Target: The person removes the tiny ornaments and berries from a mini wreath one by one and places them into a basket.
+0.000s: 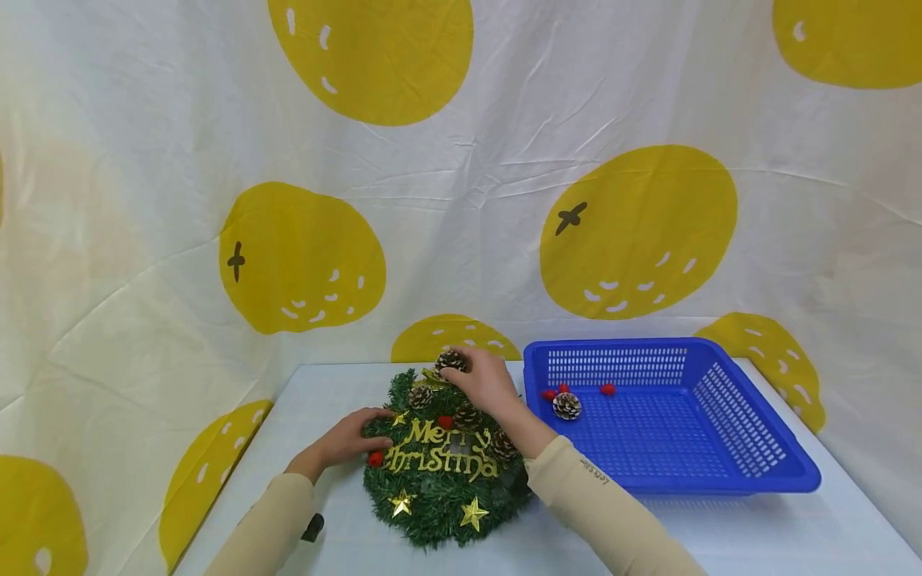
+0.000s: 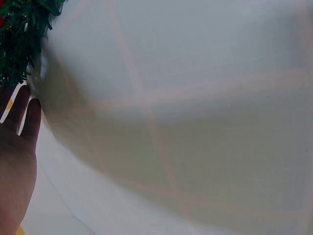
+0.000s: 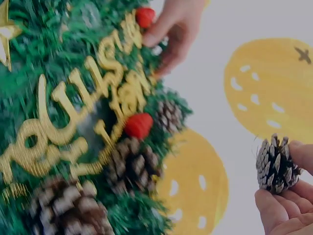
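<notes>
A green Christmas wreath (image 1: 439, 512) with gold "Merry Christma" lettering (image 1: 450, 462) lies on the table. It bears gold stars (image 1: 474, 514), red berries (image 1: 375, 458) and several pine cones (image 1: 467, 416). My right hand (image 1: 490, 386) pinches a pine cone (image 3: 277, 166) with white-tipped scales between thumb and fingers, over the wreath's far edge. At the wreath's left edge, my left hand (image 1: 350, 436) rests with thumb and forefinger on the greenery. Two of its fingers (image 2: 32, 120) look nearly straight in the left wrist view. A gold ornament (image 1: 432, 376) is partly hidden beneath the held cone.
To the right stands a blue plastic basket (image 1: 727, 480) holding one pine cone (image 1: 567, 406) and several red berries (image 1: 608, 390). A small black object (image 1: 313, 527) lies by the left forearm. Behind the table (image 1: 346, 536) hangs a white curtain (image 1: 461, 256) with yellow fruit shapes.
</notes>
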